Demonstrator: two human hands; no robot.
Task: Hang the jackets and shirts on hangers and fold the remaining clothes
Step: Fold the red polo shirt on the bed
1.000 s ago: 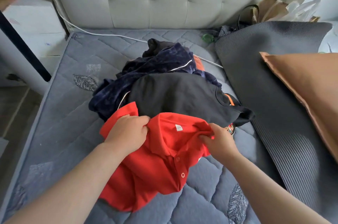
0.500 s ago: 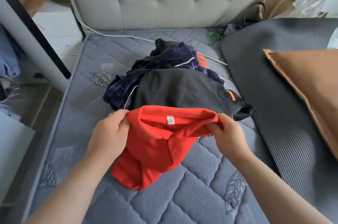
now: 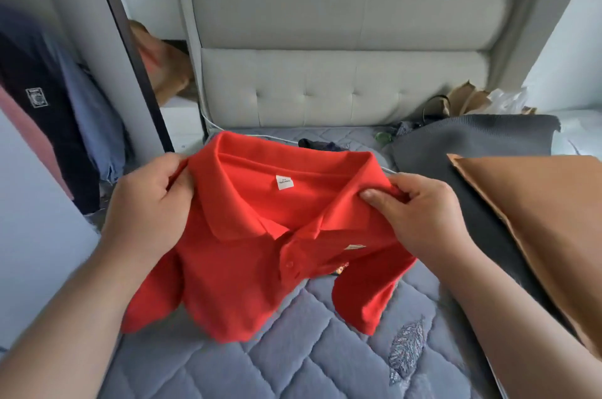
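Aloft, red polo shirt, both hands pinching its shoulder edges

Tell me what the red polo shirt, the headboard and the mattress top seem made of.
Red polo shirt: matte knit, probably cotton piqué; grainy texture, soft drape.
Headboard: pale upholstery, fabric or faux leather; tufted dimples.
Mattress top: grey quilted textile; stitched diamonds.
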